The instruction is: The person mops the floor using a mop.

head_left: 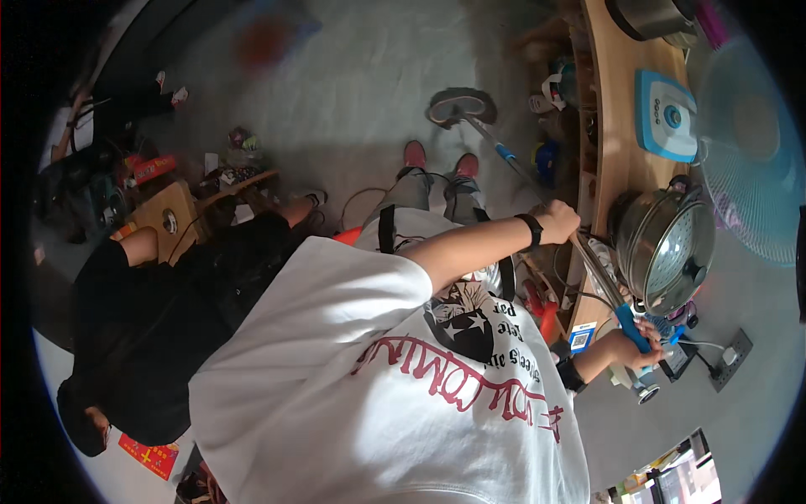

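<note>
A long-handled mop (522, 170) slants from my right side across to the floor ahead. Its rounded mop head (454, 108), with a dark fringe, lies on the grey floor beyond my red shoes. My left hand (557, 222) is wrapped round the metal pole about midway, the arm reaching across my body. Lower down, my right hand (635, 346) grips the blue handle section near the pole's end. That end sticks out just past the hand, beside a wooden counter (617, 67). Parts of the right fingers are hidden behind the handle.
On the counter stand a steamer pot (667, 252) with a glass lid and a blue-and-white appliance (667, 116). A fan (751, 151) is at the right. A person in black (159, 328) sits at my left, near a low wooden table (239, 190) holding small items. Cables cross the floor.
</note>
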Action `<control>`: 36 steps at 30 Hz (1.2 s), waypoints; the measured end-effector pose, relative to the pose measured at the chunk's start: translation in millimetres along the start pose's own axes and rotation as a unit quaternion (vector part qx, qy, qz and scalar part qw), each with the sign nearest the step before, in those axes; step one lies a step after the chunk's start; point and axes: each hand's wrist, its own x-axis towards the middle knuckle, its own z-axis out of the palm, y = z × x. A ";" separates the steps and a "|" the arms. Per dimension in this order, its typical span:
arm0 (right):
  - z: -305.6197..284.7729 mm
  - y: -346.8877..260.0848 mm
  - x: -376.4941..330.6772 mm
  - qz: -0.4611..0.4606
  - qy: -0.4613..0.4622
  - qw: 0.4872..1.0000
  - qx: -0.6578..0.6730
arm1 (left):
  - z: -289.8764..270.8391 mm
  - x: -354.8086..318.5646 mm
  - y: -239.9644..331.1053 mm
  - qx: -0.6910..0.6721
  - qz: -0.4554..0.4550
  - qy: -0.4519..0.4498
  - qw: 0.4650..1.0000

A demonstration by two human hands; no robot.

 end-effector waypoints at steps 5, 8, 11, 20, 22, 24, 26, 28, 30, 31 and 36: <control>76.8 47.0 -19.8 0.156 -0.043 0.978 0.131 | -23.4 -34.4 -85.3 -0.041 -0.101 0.098 0.989; 147.4 82.6 -56.7 0.146 -0.139 0.971 0.129 | -46.0 -72.0 -155.2 -0.050 -0.163 0.191 0.967; 231.0 79.9 -122.0 0.093 -0.332 0.932 0.107 | -60.5 -120.8 -238.1 -0.012 -0.253 0.205 0.945; 252.1 23.5 -223.4 0.121 -0.692 0.678 0.214 | -43.3 -263.9 -310.4 -0.045 -0.254 0.378 0.889; 208.6 25.6 -201.4 0.104 -0.693 0.690 0.184 | -27.0 -249.1 -277.5 -0.051 -0.262 0.377 0.887; 155.9 28.4 -173.5 0.136 -0.658 0.719 0.177 | -1.1 -221.5 -242.3 -0.046 -0.239 0.363 0.899; 96.3 30.4 -137.5 0.173 -0.614 0.754 0.155 | 26.5 -185.0 -200.9 -0.036 -0.207 0.316 0.925; 26.6 29.8 -106.0 0.183 -0.565 0.797 0.108 | 54.7 -143.0 -141.2 -0.066 -0.227 0.233 0.943; -38.2 13.7 -84.8 0.214 -0.470 0.855 0.046 | 80.6 -113.4 -81.9 -0.039 -0.189 0.204 0.960; -69.7 -0.8 -73.3 0.257 -0.424 0.869 0.005 | 94.2 -99.5 -53.4 -0.031 -0.171 0.174 0.969; -197.8 -45.7 -45.8 0.111 -0.208 0.970 -0.066 | 149.0 -51.3 77.8 -0.004 -0.071 0.042 0.997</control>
